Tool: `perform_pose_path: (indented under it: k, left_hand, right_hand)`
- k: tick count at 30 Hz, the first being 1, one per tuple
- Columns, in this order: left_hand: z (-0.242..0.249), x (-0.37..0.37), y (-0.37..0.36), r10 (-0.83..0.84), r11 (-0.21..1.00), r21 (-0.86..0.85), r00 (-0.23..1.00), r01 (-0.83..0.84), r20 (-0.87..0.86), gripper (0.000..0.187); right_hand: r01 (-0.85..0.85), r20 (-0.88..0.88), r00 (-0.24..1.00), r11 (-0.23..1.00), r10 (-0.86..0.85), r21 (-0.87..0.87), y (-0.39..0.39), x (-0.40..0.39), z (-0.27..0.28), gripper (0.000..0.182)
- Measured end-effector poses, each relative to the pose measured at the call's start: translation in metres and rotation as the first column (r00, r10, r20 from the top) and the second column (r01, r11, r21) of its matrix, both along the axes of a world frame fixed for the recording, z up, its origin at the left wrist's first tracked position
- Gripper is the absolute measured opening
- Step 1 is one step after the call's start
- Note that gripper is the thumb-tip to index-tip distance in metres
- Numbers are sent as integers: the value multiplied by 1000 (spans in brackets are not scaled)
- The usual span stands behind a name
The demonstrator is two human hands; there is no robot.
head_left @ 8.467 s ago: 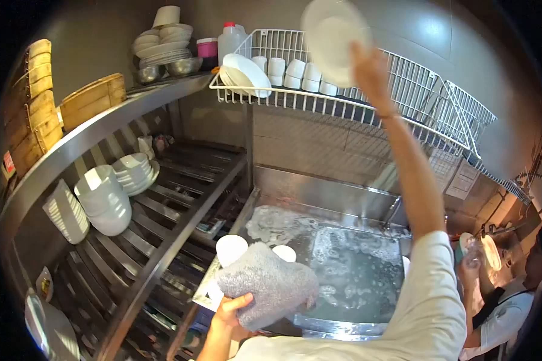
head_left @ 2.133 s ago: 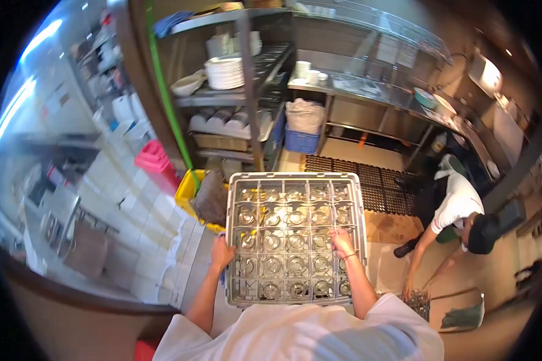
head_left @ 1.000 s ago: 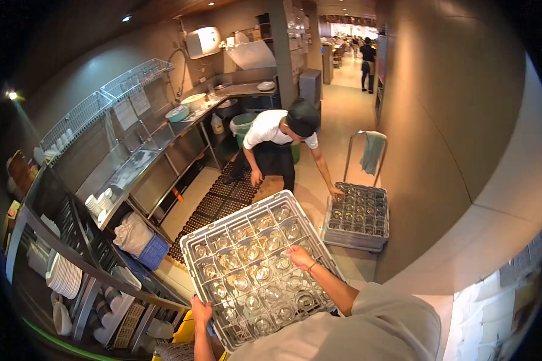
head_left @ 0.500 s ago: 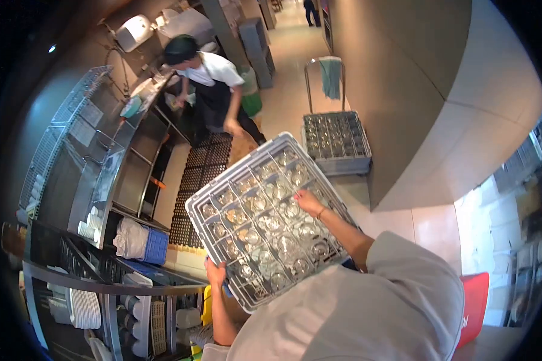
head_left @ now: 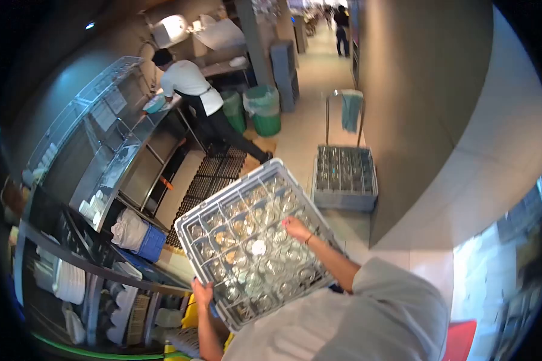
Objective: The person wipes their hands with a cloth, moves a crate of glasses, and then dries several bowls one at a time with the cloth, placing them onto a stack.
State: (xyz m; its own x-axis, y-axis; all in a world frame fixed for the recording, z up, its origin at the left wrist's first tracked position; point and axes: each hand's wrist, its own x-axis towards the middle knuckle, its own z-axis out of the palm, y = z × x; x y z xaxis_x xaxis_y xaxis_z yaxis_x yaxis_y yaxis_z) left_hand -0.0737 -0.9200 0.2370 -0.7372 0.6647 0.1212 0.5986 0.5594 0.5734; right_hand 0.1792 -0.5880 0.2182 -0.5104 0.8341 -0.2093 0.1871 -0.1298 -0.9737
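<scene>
A grey plastic glass rack (head_left: 183, 236), divided into square cells, is tilted in front of my body. Clear stemmed-looking glasses (head_left: 265, 271) fill many of its cells. My left hand (head_left: 203, 295) is closed round the rack's near left rim, its fingers partly hidden beneath. My right forearm crosses over the right side of the rack. There my right hand (head_left: 296, 229) is closed at a divider among the glasses; its fingertips are partly hidden.
A trolley (head_left: 346, 198) carrying another glass rack stands ahead by the curved wall. A co-worker (head_left: 190, 90) leans over the steel sink counter (head_left: 120, 165) at left. Green bins (head_left: 263, 117) stand behind. A shelf with stacked white plates (head_left: 71, 280) is at lower left.
The view has tilted up and shifted. The co-worker has turned away to the counter, uncovering the green bins. Both my hands keep their places on the rack.
</scene>
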Motion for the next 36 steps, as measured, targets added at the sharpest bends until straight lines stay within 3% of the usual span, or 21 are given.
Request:
perform_pose_path:
  k: [5, 7, 9, 11, 12, 14, 23, 36]
  left_hand:
    - [14, 24, 3, 135, 987, -90, 991, -133, 8, 45]
    - [14, 27, 6, 150, 984, -101, 989, -147, 16, 45]
    - [7, 27, 1, 174, 977, -128, 984, -169, 28, 45]
    - [-7, 19, -2, 168, 978, -125, 986, -165, 20, 46]
    - [-4, 18, -2, 158, 980, -127, 987, -153, 25, 46]
    - [7, 21, 1, 163, 978, -137, 985, -155, 47, 46]
    - [18, 16, 12, 154, 973, -185, 985, -138, 76, 52]
    - [16, 8, 23, 131, 970, -218, 988, -111, 82, 56]
  right_hand:
    - [-111, 48, 993, 986, 106, 126, 19, -4, -11, 10]
    - [-122, -17, 992, 992, 122, -2, 18, -2, -8, 13]
    - [-175, -6, 984, 984, 175, 18, 22, 0, -10, 14]
    - [-133, 12, 990, 968, 139, -214, 18, 6, -3, 13]
    - [-175, 25, 982, 959, 185, -222, 16, 5, 0, 13]
    - [-123, -12, 992, 984, 123, -129, 15, 6, -1, 15]
    - [-84, -61, 996, 967, 71, -241, 13, 18, -3, 15]
    - [-40, -54, 998, 956, 26, -291, 18, 22, -3, 29]
